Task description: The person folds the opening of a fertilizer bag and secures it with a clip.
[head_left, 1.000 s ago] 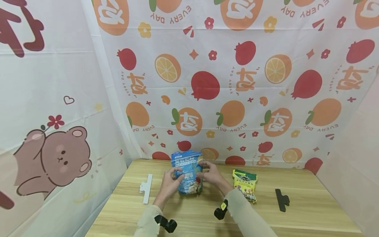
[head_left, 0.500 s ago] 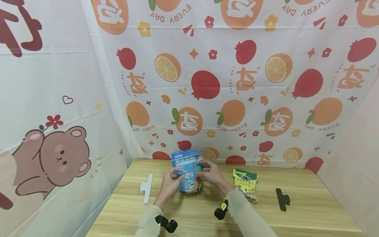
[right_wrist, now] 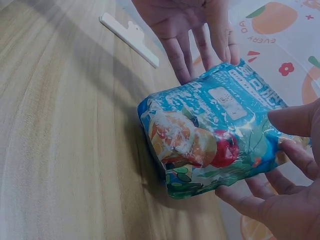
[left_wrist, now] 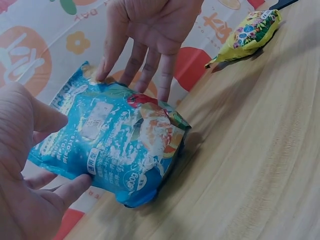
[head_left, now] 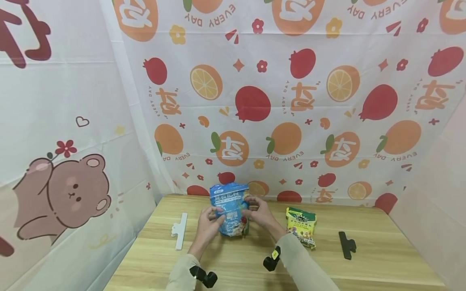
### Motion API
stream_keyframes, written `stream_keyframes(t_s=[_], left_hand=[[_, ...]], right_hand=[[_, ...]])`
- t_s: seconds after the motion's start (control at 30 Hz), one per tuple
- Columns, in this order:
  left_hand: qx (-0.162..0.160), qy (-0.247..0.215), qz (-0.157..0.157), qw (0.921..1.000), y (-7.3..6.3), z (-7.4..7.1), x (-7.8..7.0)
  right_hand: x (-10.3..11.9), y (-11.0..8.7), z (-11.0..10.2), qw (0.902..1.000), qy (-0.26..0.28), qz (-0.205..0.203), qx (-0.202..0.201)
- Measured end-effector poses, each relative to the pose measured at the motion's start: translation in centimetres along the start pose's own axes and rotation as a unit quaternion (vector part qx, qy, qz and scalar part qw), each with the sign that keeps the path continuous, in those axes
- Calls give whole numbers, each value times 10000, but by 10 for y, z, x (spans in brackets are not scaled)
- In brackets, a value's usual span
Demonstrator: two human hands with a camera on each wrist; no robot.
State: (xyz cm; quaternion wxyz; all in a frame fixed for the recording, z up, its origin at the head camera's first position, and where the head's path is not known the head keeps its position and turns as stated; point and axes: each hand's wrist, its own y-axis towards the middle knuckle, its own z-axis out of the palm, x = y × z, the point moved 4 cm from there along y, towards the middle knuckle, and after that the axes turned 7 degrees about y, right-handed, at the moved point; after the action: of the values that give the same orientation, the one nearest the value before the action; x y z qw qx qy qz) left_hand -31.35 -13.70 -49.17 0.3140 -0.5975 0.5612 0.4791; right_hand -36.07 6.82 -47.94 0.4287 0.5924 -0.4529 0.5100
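Cloth [head_left: 218, 48] backs your desk [head_left: 149, 264]. Left grip [head_left: 207, 227] and right grip [head_left: 263, 214] hold the blue bag [head_left: 231, 210] between them, likely steadying it.

"EVERY DAY" on fruit-print backdrop [head_left: 284, 101]; "通用型" on blue bag [left_wrist: 112, 137]

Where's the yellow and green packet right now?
In the head view, the yellow and green packet lies on the wooden table, to the right of the blue bag, between the person's right hand and the black clip.
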Motion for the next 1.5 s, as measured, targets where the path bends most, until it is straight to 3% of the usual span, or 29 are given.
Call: stream_keyframes(t_s=[0.3, 0.6, 1.07, 1.5], left_hand=[[-132, 73, -102, 9998, 3, -3, 1], [-387, 29, 110, 9992, 1, -6, -4], [-145, 53, 436, 9989, -1, -7, -10], [-150, 228, 634, 9976, -1, -5, -10]], right_hand=[[5, 4, -4, 9998, -84, -138, -96], [14, 4, -4, 9997, 152, -148, -136], [28, 2, -4, 9980, 324, -418, -358], [43, -1, 2, 9959, -284, -833, -223]])
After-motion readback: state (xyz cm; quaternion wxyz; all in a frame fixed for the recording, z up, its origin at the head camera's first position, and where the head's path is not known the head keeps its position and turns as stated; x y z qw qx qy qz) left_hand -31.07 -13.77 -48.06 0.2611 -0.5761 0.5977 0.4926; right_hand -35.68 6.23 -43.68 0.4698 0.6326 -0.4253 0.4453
